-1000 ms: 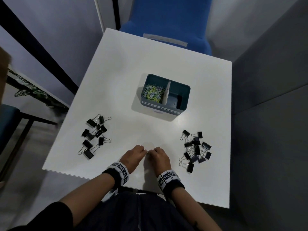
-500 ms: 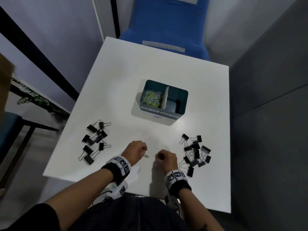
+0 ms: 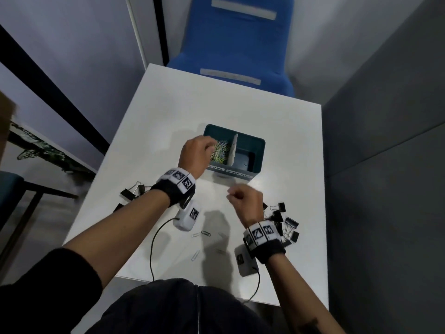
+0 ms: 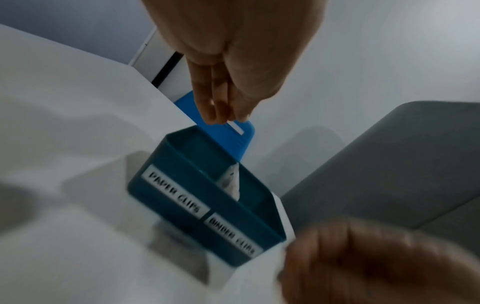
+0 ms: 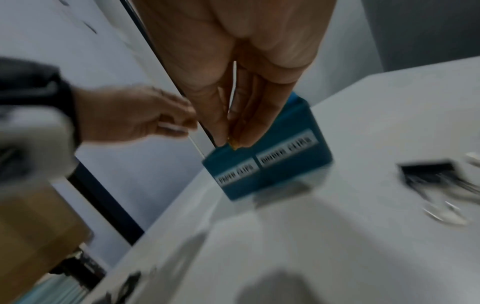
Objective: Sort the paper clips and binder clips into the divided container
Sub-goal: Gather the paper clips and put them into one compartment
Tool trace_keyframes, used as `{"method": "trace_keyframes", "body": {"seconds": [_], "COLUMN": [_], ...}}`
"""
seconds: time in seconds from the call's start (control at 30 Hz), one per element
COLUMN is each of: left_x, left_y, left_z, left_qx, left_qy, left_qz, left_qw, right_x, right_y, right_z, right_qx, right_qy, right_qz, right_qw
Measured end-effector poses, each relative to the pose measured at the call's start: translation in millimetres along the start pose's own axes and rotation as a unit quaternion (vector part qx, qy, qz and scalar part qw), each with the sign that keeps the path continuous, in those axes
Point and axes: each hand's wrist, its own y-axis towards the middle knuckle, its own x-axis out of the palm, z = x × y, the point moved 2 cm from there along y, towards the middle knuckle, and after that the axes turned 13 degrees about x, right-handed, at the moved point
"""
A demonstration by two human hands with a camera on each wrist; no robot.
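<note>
Lifts off the surface (image 3: 168, 116), left grip (image 3: 197, 153) pinching a white clip (image 5: 172, 126) over the container (image 3: 252, 141)'s paper-clip side, right grip (image 3: 245, 203) pinching a yellow clip (image 5: 232, 144) behind.

binder clips (image 3: 283, 222) right of paper clips (image 3: 201, 235); container (image 3: 250, 150) behind.

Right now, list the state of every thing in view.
Left hand: over the paper-clip side, pinching something thin.
Right hand: above the table, pinching something small and yellowish.
Container: paper clips in left compartment, right one looks empty.
Binder clips: two piles on the table.
Loose paper clips: on the table.
</note>
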Motion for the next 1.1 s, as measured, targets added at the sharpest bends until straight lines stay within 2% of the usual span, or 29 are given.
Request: {"method": "trace_keyframes", "body": {"seconds": [0.07,0.13,0.23,0.33,0.43,0.53,0.7,0.8,0.93,1.1], "left_x": [2.5,10.2,20.8,26.0,30.2,34.9,50.5,59.6,61.0,53.8], "left_y": [-27.9,-63.0,-119.0,-169.1,-203.6,-217.9,-222.7,-223.3,-221.4,-223.5], "left_z": [-8.8,-20.1,-38.3,-57.1,-67.7,-67.8,-50.6,-45.3,-50.7,-65.9], "left_qx": [0.004,0.001,-0.005,-0.014,0.003,0.009,0.051,0.063,0.054,0.094], "left_qy": [0.045,0.078,0.111,0.129,0.130,0.124,0.121,0.119,0.107,0.109], "left_qz": [-0.028,-0.108,-0.245,-0.329,-0.381,-0.403,-0.453,-0.461,-0.439,-0.393], "left_qw": [0.999,0.991,0.963,0.936,0.915,0.907,0.881,0.877,0.890,0.908], "right_x": [-7.6,-12.1,-16.7,-19.2,-10.9,8.1,37.8,47.0,60.9,64.5], "right_y": [23.2,46.5,68.5,67.6,43.8,10.6,-38.2,-55.1,-61.1,-65.1], "right_z": [-31.7,-59.2,-80.8,-73.7,-37.3,18.3,85.1,94.2,93.1,93.8], "right_qx": [-0.019,-0.038,-0.045,-0.050,-0.057,-0.034,0.027,0.038,0.029,0.000], "right_qy": [0.016,0.041,0.059,0.068,0.026,-0.099,-0.239,-0.252,-0.260,-0.272], "right_qz": [0.021,0.039,0.040,0.035,0.025,-0.018,-0.115,-0.124,-0.117,-0.129], "right_qw": [0.999,0.998,0.996,0.996,0.998,0.994,0.964,0.959,0.958,0.954]}}
